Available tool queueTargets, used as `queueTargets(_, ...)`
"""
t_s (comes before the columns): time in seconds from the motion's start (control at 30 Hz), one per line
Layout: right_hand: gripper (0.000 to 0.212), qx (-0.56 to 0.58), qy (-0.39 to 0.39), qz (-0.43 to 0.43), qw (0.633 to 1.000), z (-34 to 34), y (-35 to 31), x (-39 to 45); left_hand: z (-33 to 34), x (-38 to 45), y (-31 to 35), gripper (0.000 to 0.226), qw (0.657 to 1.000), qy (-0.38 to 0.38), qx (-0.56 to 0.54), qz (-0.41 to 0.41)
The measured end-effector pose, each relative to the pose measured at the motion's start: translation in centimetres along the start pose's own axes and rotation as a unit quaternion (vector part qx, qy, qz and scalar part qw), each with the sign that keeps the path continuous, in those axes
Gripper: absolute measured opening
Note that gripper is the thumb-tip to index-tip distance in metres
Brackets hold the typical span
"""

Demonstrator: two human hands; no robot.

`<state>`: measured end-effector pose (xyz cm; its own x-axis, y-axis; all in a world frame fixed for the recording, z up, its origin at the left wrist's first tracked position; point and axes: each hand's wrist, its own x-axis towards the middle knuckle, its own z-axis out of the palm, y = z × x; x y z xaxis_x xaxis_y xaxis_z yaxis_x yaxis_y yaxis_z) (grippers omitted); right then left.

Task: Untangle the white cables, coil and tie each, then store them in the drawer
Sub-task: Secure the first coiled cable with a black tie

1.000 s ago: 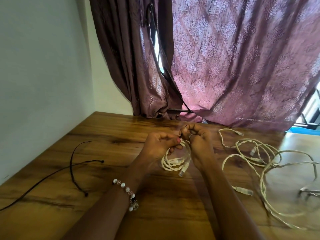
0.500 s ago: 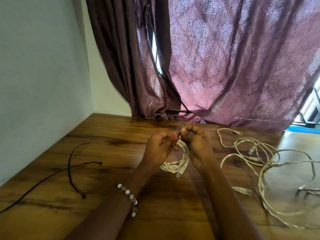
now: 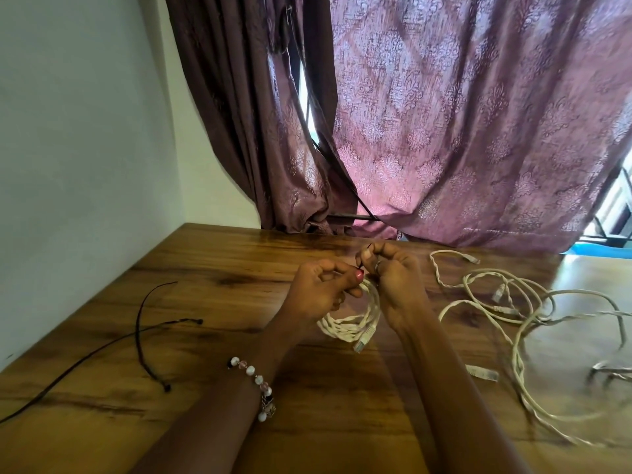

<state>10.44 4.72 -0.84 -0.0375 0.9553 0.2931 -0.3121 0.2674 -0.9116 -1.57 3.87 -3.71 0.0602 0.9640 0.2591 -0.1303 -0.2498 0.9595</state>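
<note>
Beside the hands' coiled cable (image 3: pixel 352 323), loose white cables (image 3: pixel 513 302) sprawl right, black cord (image 3: pixel 143 323) left.

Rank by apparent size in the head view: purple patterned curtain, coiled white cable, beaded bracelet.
1. Purple patterned curtain
2. Coiled white cable, partly hidden by the hands
3. Beaded bracelet

This looks like a room in a home. A wooden table (image 3: pixel 212 336) with a glossy grain stands in the corner against a plain pale wall (image 3: pixel 78 148), and long patterned mauve curtains (image 3: pixel 461 131) hang over a window (image 3: pixel 615 206) with a metal grille, daylight showing through.
</note>
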Motion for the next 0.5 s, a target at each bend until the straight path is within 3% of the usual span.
queueTargets(0.5, 0.03, -0.077, -0.01, -0.062, 0.995, 0.18, -0.34, -0.12, -0.33, 0.41, -0.07, 0.009, 0.998, 0.023, -0.039, 0.035)
